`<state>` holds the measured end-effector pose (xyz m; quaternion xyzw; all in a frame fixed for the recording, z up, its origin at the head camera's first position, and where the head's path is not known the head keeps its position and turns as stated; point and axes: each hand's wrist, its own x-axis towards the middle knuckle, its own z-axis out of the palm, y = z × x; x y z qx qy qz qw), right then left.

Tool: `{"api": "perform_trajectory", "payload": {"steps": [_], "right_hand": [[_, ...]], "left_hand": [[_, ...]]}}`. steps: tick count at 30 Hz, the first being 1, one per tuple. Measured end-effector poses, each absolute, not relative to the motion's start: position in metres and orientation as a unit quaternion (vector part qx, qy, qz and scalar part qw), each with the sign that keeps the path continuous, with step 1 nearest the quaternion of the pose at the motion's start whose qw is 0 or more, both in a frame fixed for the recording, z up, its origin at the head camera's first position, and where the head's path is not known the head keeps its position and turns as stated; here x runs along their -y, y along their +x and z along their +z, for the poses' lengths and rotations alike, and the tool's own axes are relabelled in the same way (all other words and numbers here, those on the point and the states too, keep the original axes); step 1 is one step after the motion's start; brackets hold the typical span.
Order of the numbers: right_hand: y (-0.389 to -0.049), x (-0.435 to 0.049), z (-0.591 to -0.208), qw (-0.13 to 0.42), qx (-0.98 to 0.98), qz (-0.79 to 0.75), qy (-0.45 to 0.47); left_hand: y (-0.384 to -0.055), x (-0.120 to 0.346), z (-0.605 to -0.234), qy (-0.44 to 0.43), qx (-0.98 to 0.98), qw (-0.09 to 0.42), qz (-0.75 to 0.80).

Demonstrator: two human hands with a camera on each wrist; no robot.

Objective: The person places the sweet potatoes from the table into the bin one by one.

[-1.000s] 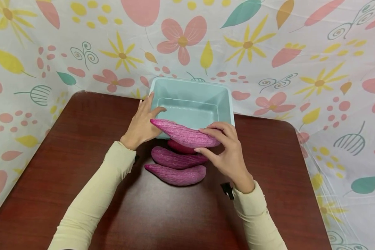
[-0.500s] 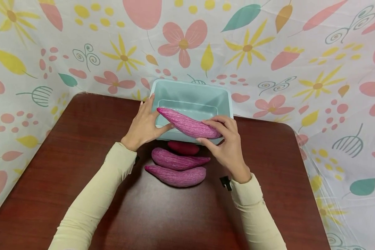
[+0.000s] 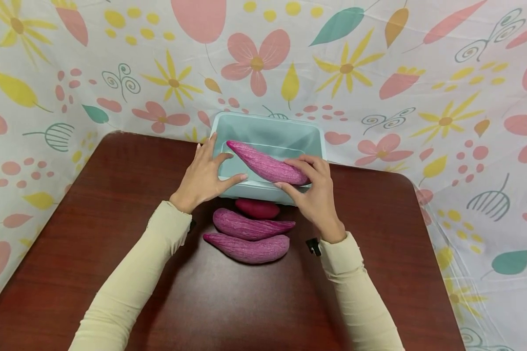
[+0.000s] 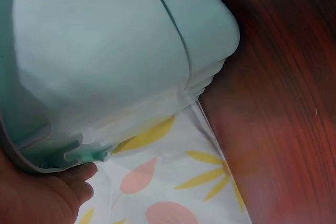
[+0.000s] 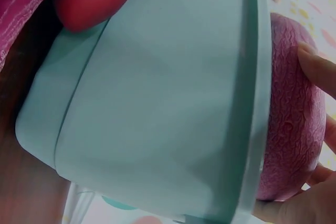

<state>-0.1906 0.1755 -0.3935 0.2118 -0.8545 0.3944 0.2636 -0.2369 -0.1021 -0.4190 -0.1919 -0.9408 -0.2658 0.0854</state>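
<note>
My right hand (image 3: 316, 192) holds a purple sweet potato (image 3: 263, 163) between thumb and fingers, over the front rim of a light blue plastic bin (image 3: 268, 191). Its pink, pointed end aims to the far left, above the bin's inside. In the right wrist view the wrinkled sweet potato (image 5: 294, 108) shows just beyond the bin's rim. My left hand (image 3: 199, 173) grips the bin's left rim, some fingers outside and the thumb over the front corner. In the left wrist view its fingertips (image 4: 84, 179) lie under the rim.
In front of the bin, a smooth dark red sweet potato (image 3: 257, 208) lies close to its front wall. Two wrinkled purple sweet potatoes (image 3: 250, 225) lie nearer on the brown table (image 3: 228, 307). A flower-patterned cloth (image 3: 377, 73) stands behind and at the sides.
My right hand has carried the sweet potato forward, from above those on the table to above the bin. My left hand stays at the bin's left rim, its thumb shifted toward the front rim.
</note>
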Motion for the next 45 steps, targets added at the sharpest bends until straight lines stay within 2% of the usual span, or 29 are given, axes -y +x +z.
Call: {"api": "perform_trajectory", "payload": {"steps": [8, 15, 24, 37, 45], "right_hand": [[-0.2, -0.176, -0.401, 0.25, 0.867, 0.385, 0.192], [-0.204, -0.172, -0.402, 0.219, 0.876, 0.393, 0.171], [-0.204, -0.171, -0.404, 0.23, 0.876, 0.389, 0.17], [-0.177, -0.168, -0.398, 0.212, 0.874, 0.403, 0.167], [-0.15, -0.165, -0.396, 0.223, 0.861, 0.424, 0.172]], "left_hand": [[-0.234, 0.102, -0.419, -0.186, 0.94, 0.076, -0.277], [-0.234, 0.102, -0.421, -0.187, 0.938, 0.087, -0.278], [-0.234, 0.101, -0.423, -0.186, 0.938, 0.086, -0.28], [-0.235, 0.102, -0.42, -0.192, 0.94, 0.092, -0.267], [-0.235, 0.102, -0.419, -0.193, 0.939, 0.088, -0.27]]}}
